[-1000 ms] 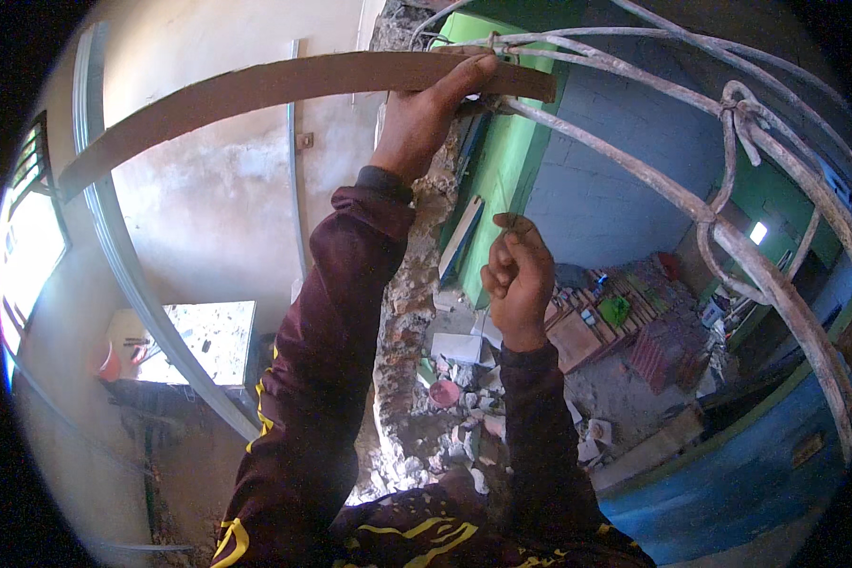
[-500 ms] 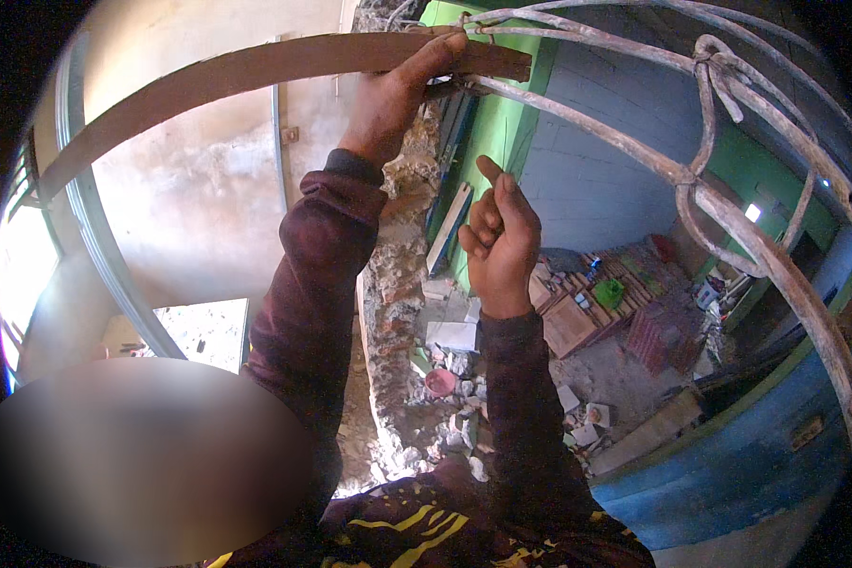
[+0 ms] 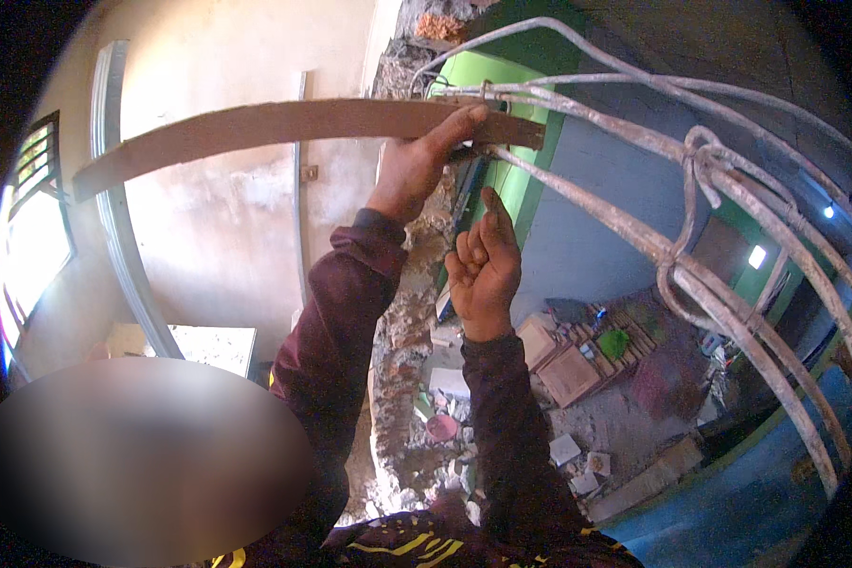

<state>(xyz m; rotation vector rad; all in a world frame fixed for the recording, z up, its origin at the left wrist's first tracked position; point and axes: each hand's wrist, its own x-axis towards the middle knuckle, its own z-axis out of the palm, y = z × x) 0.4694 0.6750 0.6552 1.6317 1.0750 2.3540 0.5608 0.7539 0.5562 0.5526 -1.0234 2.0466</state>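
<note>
- Far left, one barred window [image 3: 40,222], and the brown strip [image 3: 246,125] starts just beside it in view, its left end sticking out free!
- Next, two upright metal profiles: a broad one [image 3: 128,251] crossing behind the strip, and a thin one [image 3: 302,213] farther right, one small wall box [image 3: 310,173] beside it.
- Plenty of open room under the strip's long left span, right across to the left sleeve.
- Low down, one table [image 3: 239,343] shows its pale top; a blur hides its near part.
- Here's the left hand [image 3: 415,170], clamped on the strip near its right end, thumb over the face; only a short stub runs past it.
- Below, the broken wall edge [image 3: 402,346], ragged all the way down.
- Now the right hand [image 3: 486,270], index finger up, the others curled, just a narrow gap under the strip; whether it pinches anything, I can't tell.
- One pink basin [image 3: 442,428] far below it.
- One green bundle [image 3: 613,343] on the wooden slats [image 3: 642,328].
- And at right, at least four long bars [image 3: 606,210] fan out, hemming in the strip's right end; contact there, can't tell.
</note>
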